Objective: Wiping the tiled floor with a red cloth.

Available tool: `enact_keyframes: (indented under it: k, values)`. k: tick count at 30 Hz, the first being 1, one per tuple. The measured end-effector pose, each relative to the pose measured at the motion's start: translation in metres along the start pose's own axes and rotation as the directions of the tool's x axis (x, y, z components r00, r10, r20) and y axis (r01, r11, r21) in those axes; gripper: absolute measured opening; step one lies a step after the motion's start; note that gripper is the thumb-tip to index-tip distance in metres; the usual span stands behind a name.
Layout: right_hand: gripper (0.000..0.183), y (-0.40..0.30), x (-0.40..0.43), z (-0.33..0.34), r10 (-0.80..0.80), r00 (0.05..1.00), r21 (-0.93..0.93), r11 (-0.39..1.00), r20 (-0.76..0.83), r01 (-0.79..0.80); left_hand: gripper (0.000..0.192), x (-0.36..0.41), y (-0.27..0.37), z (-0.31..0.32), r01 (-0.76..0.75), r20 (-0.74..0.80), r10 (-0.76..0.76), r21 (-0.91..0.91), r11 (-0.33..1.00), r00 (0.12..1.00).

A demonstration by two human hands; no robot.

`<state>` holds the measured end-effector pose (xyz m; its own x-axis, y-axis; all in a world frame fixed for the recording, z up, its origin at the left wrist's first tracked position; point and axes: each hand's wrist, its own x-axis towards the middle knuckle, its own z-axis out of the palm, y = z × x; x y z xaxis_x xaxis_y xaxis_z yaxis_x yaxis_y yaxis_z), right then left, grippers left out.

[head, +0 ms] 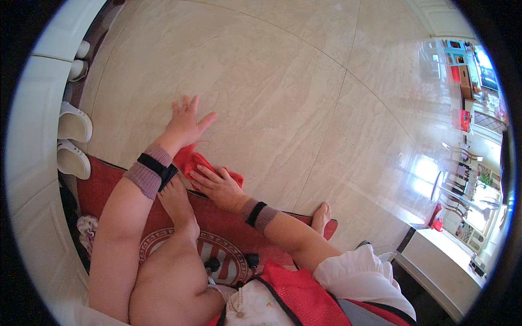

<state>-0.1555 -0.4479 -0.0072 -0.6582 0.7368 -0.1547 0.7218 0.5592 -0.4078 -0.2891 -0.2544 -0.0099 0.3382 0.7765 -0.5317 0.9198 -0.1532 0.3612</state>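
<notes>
My left hand (185, 124) is spread over the beige tiled floor (265, 89), fingers apart and holding nothing. A crumpled red cloth (188, 157) lies just behind its wrist, at the edge of the red doormat (104, 183). My right hand (222, 191) presses down on this cloth with its fingers over the bunched fabric; the fingertips' underside is hidden. Both wrists carry knitted mauve cuffs with black straps. One bare foot (179, 199) stands on the mat behind the left wrist, and the other foot (322, 216) is at the mat's right edge.
White cabinet doors (36, 126) line the left side. White clogs (75, 122) and other shoes (79, 69) stand along their base. At lower right is a low white ledge (444, 256). Furniture, including a table with chairs (458, 187), appears at the far right.
</notes>
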Motion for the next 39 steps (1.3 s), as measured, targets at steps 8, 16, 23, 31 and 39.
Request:
enact_keyframes:
  k: [8, 16, 23, 31, 39]
  values:
    - [0.059, 0.189, -0.032, -0.051, 0.604, 0.768, 0.003, 0.786, -0.213, -0.618, 0.092, -0.006, -0.003, -0.011, 0.0, 0.004, 0.001, -0.086, 0.996, 1.0]
    - [0.052, 0.32, -0.095, -0.084, 0.752, 0.409, 0.491, 0.651, -0.517, -0.578, 0.091, 0.003, 0.013, -0.004, -0.004, -0.011, 0.003, -0.087, 0.996, 1.0]
    - [0.052, 0.059, 0.083, -0.038, 0.042, 0.995, 0.061, 0.997, -0.086, -0.037, 0.079, -0.012, 0.001, -0.039, 0.208, -0.154, -0.268, -0.326, 0.922, 0.951]
    - [0.062, 0.17, 0.096, -0.07, 0.412, 0.899, 0.178, 0.906, -0.152, -0.385, 0.079, -0.015, -0.047, -0.003, 0.189, -0.318, -0.139, 0.133, 0.973, 0.938]
    - [0.063, 0.329, -0.052, -0.101, 0.756, 0.504, 0.09, 0.586, -0.418, -0.805, 0.103, -0.014, -0.031, -0.024, 0.149, -0.079, -0.133, 0.259, 0.954, 0.988]
